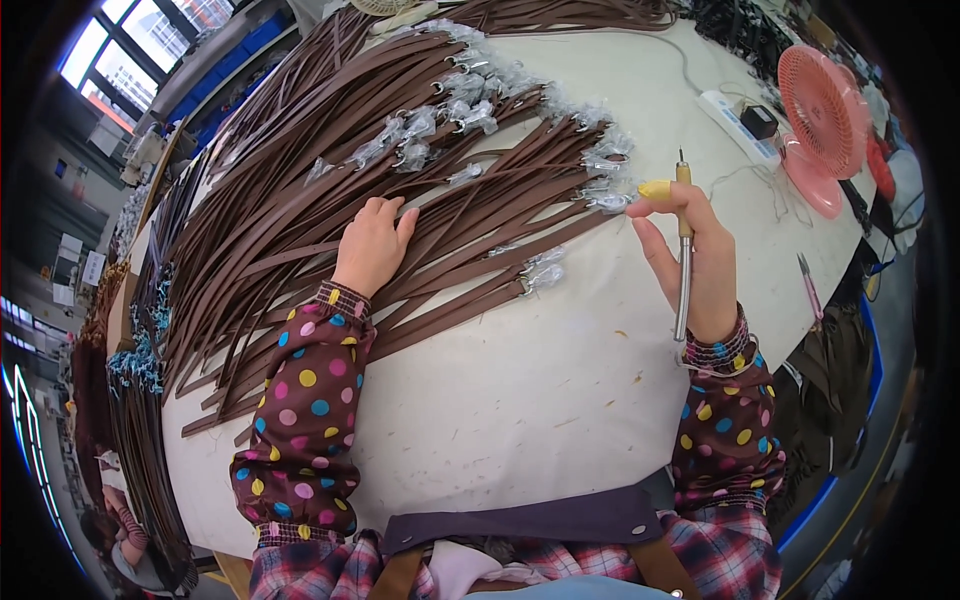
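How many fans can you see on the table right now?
1: a pink desk fan at the table's far right edge, beyond the right hand. Others may be hidden past the frame's rim.

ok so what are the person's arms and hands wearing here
Both hands, left hand and right hand, are bare, apart from a yellow cap on one right fingertip. Each forearm has a dark brown oversleeve dotted pink, yellow and blue, with gathered cuffs, over a red plaid shirt.
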`<act>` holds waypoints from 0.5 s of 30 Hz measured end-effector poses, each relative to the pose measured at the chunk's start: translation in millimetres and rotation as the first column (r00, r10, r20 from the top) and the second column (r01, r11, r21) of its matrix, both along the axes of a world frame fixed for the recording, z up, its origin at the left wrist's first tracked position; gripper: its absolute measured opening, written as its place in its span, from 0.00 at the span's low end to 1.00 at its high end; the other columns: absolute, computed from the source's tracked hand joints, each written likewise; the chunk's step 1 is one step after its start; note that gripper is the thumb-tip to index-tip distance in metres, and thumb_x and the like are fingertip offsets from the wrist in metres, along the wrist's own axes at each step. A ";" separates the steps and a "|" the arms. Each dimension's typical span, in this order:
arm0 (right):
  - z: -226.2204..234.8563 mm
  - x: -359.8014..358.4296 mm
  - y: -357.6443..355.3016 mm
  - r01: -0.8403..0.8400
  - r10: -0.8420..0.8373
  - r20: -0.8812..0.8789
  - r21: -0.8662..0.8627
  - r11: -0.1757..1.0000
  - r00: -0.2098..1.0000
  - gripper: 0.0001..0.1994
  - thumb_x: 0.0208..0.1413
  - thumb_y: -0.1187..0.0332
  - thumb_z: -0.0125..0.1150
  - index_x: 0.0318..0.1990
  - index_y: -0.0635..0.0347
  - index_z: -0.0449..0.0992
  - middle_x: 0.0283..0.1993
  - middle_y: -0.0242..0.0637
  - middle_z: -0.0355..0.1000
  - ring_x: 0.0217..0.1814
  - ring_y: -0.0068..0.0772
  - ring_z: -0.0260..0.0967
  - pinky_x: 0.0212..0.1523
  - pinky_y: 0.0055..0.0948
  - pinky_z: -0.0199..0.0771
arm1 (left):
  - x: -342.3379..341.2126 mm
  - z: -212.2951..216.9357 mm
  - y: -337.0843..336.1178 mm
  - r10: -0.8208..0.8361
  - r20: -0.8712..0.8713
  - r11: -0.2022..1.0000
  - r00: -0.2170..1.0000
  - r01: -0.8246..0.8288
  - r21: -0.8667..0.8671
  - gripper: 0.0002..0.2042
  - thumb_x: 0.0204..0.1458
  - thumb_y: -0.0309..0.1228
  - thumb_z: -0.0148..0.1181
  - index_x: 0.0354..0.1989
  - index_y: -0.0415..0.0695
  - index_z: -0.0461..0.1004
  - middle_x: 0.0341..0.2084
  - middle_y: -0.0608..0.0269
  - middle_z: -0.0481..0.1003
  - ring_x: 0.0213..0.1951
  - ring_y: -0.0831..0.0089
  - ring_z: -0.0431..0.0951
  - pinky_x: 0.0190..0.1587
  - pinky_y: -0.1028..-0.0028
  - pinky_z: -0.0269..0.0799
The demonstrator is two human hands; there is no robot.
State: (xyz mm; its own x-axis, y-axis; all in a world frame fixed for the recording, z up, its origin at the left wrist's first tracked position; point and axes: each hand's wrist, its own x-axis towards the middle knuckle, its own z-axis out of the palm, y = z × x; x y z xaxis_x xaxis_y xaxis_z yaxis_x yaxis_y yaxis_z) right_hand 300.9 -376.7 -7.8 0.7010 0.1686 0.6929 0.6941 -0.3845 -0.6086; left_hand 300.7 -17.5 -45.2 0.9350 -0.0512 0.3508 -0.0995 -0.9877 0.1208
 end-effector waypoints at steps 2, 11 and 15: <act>-1.3 0.1 0.2 0.007 -0.007 0.000 -0.004 1.000 1.000 0.14 0.49 0.76 0.64 0.45 0.58 0.72 0.35 0.33 0.76 0.41 0.37 0.72 0.46 0.29 0.69 | 6.5 -4.8 -2.2 0.026 -0.019 0.998 0.999 -0.025 0.059 0.20 0.58 0.46 0.51 0.44 0.40 0.75 0.38 0.52 0.73 0.42 0.54 0.74 0.42 0.59 0.71; 0.9 1.4 1.0 -0.017 0.018 0.048 -0.009 1.000 0.999 0.14 0.50 0.76 0.63 0.45 0.60 0.71 0.33 0.35 0.76 0.38 0.37 0.74 0.43 0.28 0.71 | 6.6 -5.5 -4.0 0.016 -0.005 0.999 1.000 -0.016 0.045 0.19 0.56 0.47 0.53 0.39 0.40 0.73 0.37 0.52 0.74 0.42 0.55 0.73 0.44 0.57 0.68; 1.6 1.5 -1.6 -0.008 0.007 0.011 0.013 1.000 1.000 0.14 0.50 0.77 0.63 0.45 0.61 0.70 0.34 0.36 0.76 0.38 0.36 0.74 0.43 0.27 0.71 | -25.6 6.9 -12.5 -0.058 -0.108 0.993 0.992 0.046 -0.109 0.21 0.56 0.47 0.53 0.42 0.38 0.72 0.38 0.51 0.74 0.44 0.53 0.73 0.48 0.57 0.67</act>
